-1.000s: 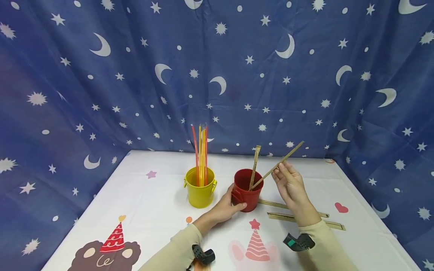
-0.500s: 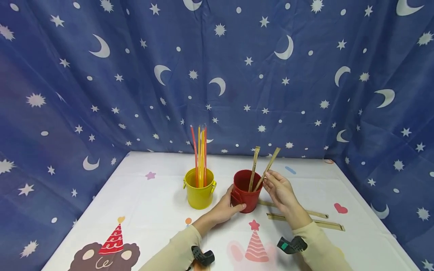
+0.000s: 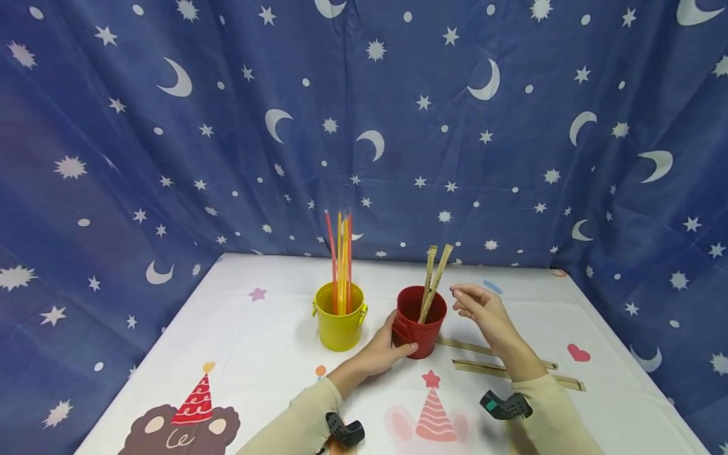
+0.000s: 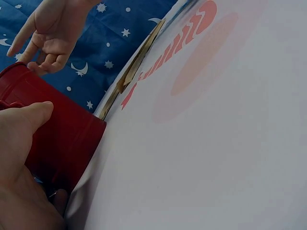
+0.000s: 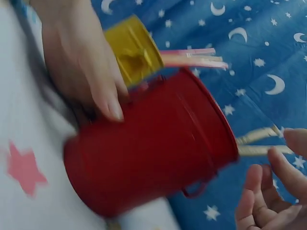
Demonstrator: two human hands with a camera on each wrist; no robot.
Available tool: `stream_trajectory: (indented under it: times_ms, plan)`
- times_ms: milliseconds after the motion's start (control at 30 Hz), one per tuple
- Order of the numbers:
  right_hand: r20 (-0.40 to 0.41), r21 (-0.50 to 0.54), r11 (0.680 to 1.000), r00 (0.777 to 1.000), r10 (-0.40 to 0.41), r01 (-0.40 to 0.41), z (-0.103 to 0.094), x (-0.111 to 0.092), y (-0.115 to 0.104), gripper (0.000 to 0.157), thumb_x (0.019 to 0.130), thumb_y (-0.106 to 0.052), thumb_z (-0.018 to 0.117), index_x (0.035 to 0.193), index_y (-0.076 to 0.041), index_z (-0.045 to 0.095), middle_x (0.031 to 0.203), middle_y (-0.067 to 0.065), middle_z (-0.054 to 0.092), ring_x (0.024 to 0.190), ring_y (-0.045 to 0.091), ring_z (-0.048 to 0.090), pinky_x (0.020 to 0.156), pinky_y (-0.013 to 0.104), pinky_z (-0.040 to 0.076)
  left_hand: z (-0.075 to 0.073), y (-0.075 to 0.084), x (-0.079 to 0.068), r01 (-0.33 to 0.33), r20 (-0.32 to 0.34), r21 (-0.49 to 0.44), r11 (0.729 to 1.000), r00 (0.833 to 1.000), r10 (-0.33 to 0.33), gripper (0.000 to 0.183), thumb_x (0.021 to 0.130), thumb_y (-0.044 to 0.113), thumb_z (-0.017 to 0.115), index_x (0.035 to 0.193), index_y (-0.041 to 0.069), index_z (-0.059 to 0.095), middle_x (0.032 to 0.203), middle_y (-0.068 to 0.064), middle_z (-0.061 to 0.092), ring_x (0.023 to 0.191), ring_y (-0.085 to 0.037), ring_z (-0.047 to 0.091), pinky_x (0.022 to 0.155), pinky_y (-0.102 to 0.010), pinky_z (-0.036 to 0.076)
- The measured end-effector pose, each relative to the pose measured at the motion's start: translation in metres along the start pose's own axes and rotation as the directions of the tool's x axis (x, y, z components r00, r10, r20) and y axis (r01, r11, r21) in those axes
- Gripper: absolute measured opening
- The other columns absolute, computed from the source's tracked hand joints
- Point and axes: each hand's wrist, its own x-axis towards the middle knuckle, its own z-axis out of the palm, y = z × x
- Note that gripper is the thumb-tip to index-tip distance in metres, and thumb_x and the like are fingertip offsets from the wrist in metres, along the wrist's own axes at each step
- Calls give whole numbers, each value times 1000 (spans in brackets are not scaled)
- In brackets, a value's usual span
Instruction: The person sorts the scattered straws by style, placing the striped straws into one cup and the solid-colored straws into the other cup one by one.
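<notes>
A small red bucket (image 3: 419, 335) stands on the table, with two thin brown paper-wrapped sticks (image 3: 435, 278) leaning inside it. My left hand (image 3: 378, 351) grips the bucket's left side, the thumb lying across its front in the left wrist view. My right hand (image 3: 489, 316) hovers just right of the rim, holding nothing, its fingers loosely bent. In the right wrist view, the fingertips (image 5: 278, 158) are close to the stick ends. More of these brown wrapped sticks (image 3: 480, 368) lie on the table below the right hand, partly hidden by the forearm.
To the left stands a yellow bucket (image 3: 339, 332) holding several upright red and yellow straws (image 3: 343, 265) in clear wrapping. A white printed cloth (image 3: 267, 354) covers the table. A blue curtain (image 3: 364, 126) with moons and stars hangs behind it.
The second brown stick has gone from slanting in my right hand to leaning in the red bucket. My right hand let go of it and moved right. My left hand stays on the bucket.
</notes>
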Motion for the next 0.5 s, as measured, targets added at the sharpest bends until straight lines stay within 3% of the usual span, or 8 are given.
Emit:
stream_trajectory:
  times_ms: [133, 267, 367, 500]
  plan:
    - [9, -177, 982, 998, -63, 64, -14, -1, -2, 44, 104, -27, 58, 132, 7, 58, 109, -18, 62, 89, 1, 63, 84, 18, 55, 1, 0, 1, 11, 4, 4, 1000, 1000, -11, 84, 96, 28, 66, 162, 12, 15, 163, -7, 34, 154, -28, 29, 127, -54, 25]
    - [57, -280, 955, 994, -90, 102, -29, 0, 0, 41, 104, -26, 57, 131, 4, 61, 115, -8, 63, 90, 3, 64, 84, 19, 54, 2, 0, 1, 18, 8, 2, 1000, 1000, -18, 85, 97, 29, 65, 162, 13, 14, 164, -7, 32, 155, -28, 27, 127, -55, 25]
    - [94, -311, 944, 992, -82, 108, -36, 3, 4, 40, 104, -27, 56, 131, 2, 62, 115, -4, 64, 91, 6, 65, 85, 20, 55, 1, 0, 0, 18, 9, 5, 1000, 1000, -18, 84, 97, 29, 65, 162, 13, 14, 164, -7, 33, 154, -29, 29, 127, -56, 25]
    - [121, -299, 951, 992, -43, 78, -41, 7, 13, 42, 105, -30, 56, 132, 2, 61, 111, -8, 65, 93, 7, 66, 87, 25, 56, 1, 0, -2, 18, 8, 8, 1000, 1000, -18, 85, 97, 29, 65, 162, 13, 13, 163, -8, 34, 152, -30, 31, 126, -57, 27]
